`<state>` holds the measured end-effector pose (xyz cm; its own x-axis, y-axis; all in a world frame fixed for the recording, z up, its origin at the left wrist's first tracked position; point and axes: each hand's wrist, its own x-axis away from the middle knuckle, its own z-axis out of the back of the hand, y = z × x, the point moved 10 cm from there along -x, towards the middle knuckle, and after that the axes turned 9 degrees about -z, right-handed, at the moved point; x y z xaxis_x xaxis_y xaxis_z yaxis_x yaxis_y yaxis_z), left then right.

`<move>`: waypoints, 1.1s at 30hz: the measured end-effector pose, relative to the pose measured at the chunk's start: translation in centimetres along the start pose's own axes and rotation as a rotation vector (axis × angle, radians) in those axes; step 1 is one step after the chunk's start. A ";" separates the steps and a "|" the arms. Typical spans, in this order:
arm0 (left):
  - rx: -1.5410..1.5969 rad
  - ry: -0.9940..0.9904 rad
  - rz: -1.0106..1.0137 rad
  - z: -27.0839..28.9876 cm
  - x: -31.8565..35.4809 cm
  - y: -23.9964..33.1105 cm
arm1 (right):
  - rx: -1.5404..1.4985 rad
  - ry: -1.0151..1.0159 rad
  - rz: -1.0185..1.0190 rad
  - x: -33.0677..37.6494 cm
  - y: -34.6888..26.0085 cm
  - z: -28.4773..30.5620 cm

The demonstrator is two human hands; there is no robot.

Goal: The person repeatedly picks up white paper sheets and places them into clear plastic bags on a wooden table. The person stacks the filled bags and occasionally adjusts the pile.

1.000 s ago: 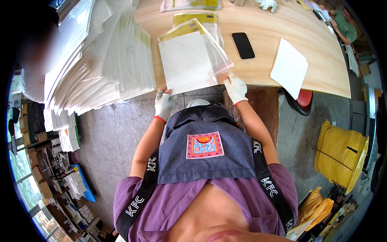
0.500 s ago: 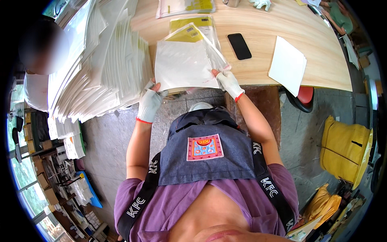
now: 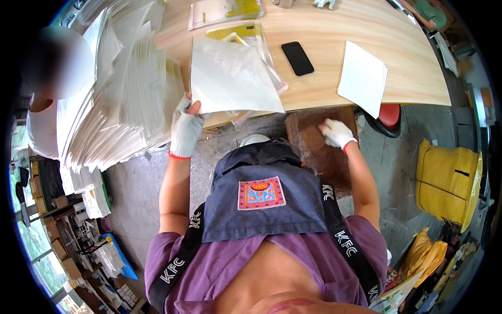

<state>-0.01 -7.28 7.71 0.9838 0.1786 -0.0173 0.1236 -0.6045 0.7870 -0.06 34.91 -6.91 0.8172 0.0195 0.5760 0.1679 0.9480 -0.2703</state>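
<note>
Pinching the lower-left corner of a white sheet in a clear sleeve (image 3: 232, 78), our gloved left hand (image 3: 185, 128) held it over the wooden table (image 3: 366, 26) edge at upper centre; the sheet spread up and rightward from that grip. Our right hand (image 3: 337, 133), well apart at centre right, rested half-curled and empty on a brown box (image 3: 319, 152). A tall paper stack (image 3: 120, 104) stood just left.

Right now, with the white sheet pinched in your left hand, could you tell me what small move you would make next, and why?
Probably bring the right hand back up to the free edge of the white sheet. Only the left hand grips it, at one corner, so it hangs over the wooden table edge, while the right hand rests low on the brown box, holding nothing.
</note>
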 end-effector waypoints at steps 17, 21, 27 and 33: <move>-0.057 -0.253 -0.481 -11.0 2.8 24.6 | 0.203 0.359 0.711 -1.1 -25.4 -0.3; -0.256 -0.240 -0.724 -10.4 6.4 36.2 | 0.202 0.508 0.855 -0.6 -26.2 -1.3; -0.502 0.312 -0.600 4.7 5.2 41.1 | 0.164 0.472 0.844 -1.8 -25.6 -1.3; -0.985 0.422 -0.313 6.0 5.6 39.5 | 0.175 0.477 0.829 -2.5 -24.9 -0.7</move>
<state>11.20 -34.84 35.00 0.7812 0.5776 -0.2369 0.0170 0.3596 0.9330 -5.87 11.07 -2.13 0.7834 0.6081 -0.1288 -0.6143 0.7261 -0.3088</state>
